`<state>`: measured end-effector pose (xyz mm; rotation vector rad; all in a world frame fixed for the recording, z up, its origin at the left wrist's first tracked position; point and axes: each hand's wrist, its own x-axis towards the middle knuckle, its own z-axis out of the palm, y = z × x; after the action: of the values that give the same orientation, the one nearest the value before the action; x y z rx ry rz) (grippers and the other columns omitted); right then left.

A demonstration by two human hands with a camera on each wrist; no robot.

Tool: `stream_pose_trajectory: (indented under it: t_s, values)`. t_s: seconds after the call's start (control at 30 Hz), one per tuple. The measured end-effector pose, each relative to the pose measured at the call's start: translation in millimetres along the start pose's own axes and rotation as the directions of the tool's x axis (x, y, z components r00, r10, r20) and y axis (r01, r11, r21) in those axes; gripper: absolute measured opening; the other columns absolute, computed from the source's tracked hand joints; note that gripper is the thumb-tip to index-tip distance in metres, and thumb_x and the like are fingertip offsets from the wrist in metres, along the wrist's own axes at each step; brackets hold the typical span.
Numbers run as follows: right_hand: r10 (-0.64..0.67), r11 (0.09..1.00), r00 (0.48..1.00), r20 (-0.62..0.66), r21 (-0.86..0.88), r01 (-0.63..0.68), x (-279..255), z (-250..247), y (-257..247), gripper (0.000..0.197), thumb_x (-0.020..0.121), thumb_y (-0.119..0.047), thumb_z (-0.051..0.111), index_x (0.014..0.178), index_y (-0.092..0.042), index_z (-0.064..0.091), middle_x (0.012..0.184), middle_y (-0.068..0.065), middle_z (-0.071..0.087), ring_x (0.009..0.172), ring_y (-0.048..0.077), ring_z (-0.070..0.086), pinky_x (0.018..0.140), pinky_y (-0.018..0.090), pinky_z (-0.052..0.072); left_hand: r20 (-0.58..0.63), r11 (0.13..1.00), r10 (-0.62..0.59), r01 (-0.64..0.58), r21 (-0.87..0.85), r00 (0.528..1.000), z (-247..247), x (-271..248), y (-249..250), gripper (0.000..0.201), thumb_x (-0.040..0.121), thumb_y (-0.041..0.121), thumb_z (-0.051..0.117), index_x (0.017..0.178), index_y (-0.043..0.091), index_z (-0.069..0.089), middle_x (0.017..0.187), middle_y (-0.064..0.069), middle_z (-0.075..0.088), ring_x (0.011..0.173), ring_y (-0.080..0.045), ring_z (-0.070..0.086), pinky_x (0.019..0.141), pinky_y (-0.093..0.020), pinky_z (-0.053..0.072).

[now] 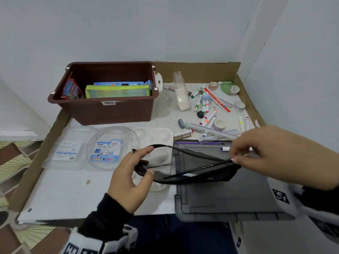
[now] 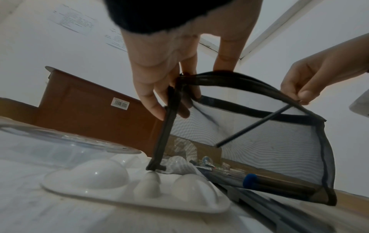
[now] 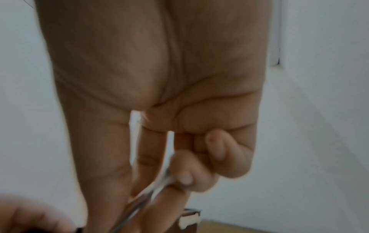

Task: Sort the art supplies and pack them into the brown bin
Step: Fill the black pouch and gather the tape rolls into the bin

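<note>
On a cardboard-edged table (image 1: 55,189) by white walls, the left hand (image 1: 128,173) is spreading the mesh pouch (image 1: 198,167) open, fingers splayed, while the right hand (image 1: 271,149) is pinching a brush (image 1: 198,168) into it. Next, probably: release, zip, carry to the bin (image 1: 110,110) behind.

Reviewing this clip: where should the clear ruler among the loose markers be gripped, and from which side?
Best guess: pinch the clear ruler at its near right end, from above on the right hand side. That end rests raised on other supplies, whereas markers crowd its left end.
</note>
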<state>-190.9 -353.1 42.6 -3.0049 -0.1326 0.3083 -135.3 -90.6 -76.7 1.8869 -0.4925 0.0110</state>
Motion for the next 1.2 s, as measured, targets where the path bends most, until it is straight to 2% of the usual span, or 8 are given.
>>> stream_pose_trajectory:
  t_s: [0.07,0.17,0.23,0.3,0.43,0.7,0.93,1.2]
  values:
    - [-0.054,0.999,0.998,0.036,-0.001,0.054,7,9,-7,0.014,0.085,-0.04,0.051,0.089,-0.038,0.065,0.081,-0.019,0.054,0.079,0.0,0.051,0.078,0.019,0.042,0.008,1.0,0.008,-0.008,0.006,1.0,0,-1,0,0.046,0.072,0.013,0.054,0.112,0.036,0.055,0.095,0.005,0.061,0.089,-0.006,0.058,0.081,-0.007,0.042]
    - [-0.121,0.934,0.981,0.148,0.351,0.062,20,14,-10,0.019,0.088,-0.032,0.057,0.102,-0.035,0.069,0.069,-0.028,0.061,0.062,-0.005,0.058,0.063,0.006,0.04,0.01,1.0,0.002,-0.002,0.004,1.0,-4,-2,-2,0.047,0.071,0.011,0.054,0.111,0.036,0.056,0.097,0.007,0.061,0.09,-0.004,0.059,0.081,-0.007,0.042]
    - [-0.096,0.821,0.986,0.135,0.571,0.002,33,14,2,0.018,0.089,-0.026,0.057,0.097,-0.029,0.073,0.071,-0.02,0.068,0.051,0.0,0.06,0.054,0.01,0.044,-0.001,1.0,-0.007,0.007,0.001,1.0,-7,-2,-3,0.047,0.07,0.012,0.054,0.11,0.037,0.057,0.097,0.008,0.062,0.091,-0.004,0.059,0.081,-0.007,0.042]
    - [0.007,0.788,0.997,0.075,0.613,-0.052,52,18,19,0.017,0.089,-0.022,0.057,0.087,-0.025,0.074,0.076,-0.009,0.07,0.051,0.007,0.06,0.052,0.018,0.048,-0.013,1.0,-0.008,0.008,0.004,1.0,-10,-1,-3,0.046,0.07,0.011,0.053,0.108,0.037,0.058,0.096,0.006,0.062,0.09,-0.004,0.059,0.08,-0.007,0.043]
    - [0.103,0.928,0.994,0.032,0.358,-0.108,91,46,34,0.014,0.089,-0.021,0.058,0.087,-0.028,0.07,0.085,-0.007,0.066,0.07,0.0,0.055,0.066,0.016,0.041,-0.031,1.0,-0.015,0.015,0.006,0.999,-13,-1,-4,0.047,0.069,0.012,0.053,0.107,0.038,0.057,0.096,0.006,0.062,0.089,-0.003,0.059,0.08,-0.007,0.043]
    - [0.064,0.998,0.988,0.141,0.014,-0.066,133,80,19,0.025,0.089,-0.015,0.051,0.105,-0.021,0.069,0.103,0.0,0.055,0.098,0.02,0.056,0.075,0.027,0.04,-0.037,1.0,-0.031,0.031,-0.001,0.999,-13,-3,-8,0.047,0.07,0.012,0.053,0.108,0.04,0.057,0.096,0.006,0.061,0.09,-0.004,0.058,0.08,-0.007,0.043]
    - [0.032,0.99,0.993,0.11,-0.142,-0.016,138,86,12,0.023,0.089,-0.014,0.05,0.1,-0.019,0.07,0.109,0.005,0.061,0.094,0.024,0.059,0.068,0.027,0.04,-0.035,0.999,-0.034,0.033,-0.011,0.999,-11,-3,-8,0.047,0.069,0.012,0.052,0.107,0.038,0.057,0.096,0.005,0.061,0.09,-0.001,0.057,0.08,-0.005,0.041]
    - [0.041,0.995,0.99,0.132,-0.099,-0.028,142,90,13,0.019,0.091,-0.014,0.047,0.093,-0.011,0.066,0.104,0.009,0.062,0.094,0.026,0.058,0.08,0.036,0.049,-0.028,0.999,-0.043,0.043,-0.016,0.999,-12,-3,-10,0.047,0.069,0.012,0.052,0.107,0.039,0.056,0.097,0.006,0.06,0.091,-0.001,0.057,0.081,-0.005,0.041]
